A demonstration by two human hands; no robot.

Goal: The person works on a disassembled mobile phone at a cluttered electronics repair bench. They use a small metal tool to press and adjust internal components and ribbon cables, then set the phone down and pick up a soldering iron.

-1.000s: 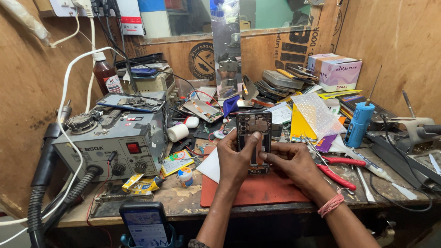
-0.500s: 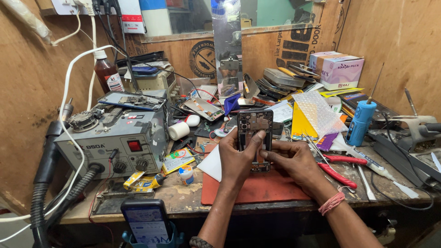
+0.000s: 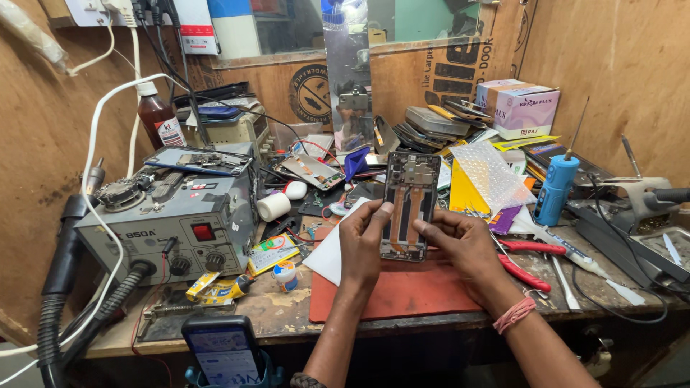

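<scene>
An opened phone with its back removed, showing orange flex cables and metal shields, stands tilted up in both my hands above a red work mat. My left hand grips its left edge, thumb resting on the inner face. My right hand holds the right edge, with its thumb on the orange cable. A pink band circles my right wrist.
A grey hot-air rework station with hoses stands at left. A brown bottle, white tape roll, bubble wrap, blue electric screwdriver, red-handled pliers and a pink box crowd the bench. A lit phone stands at the front edge.
The opened phone has stayed raised in both hands with only slight tilting; my thumbs shifted a little on its inner face.
</scene>
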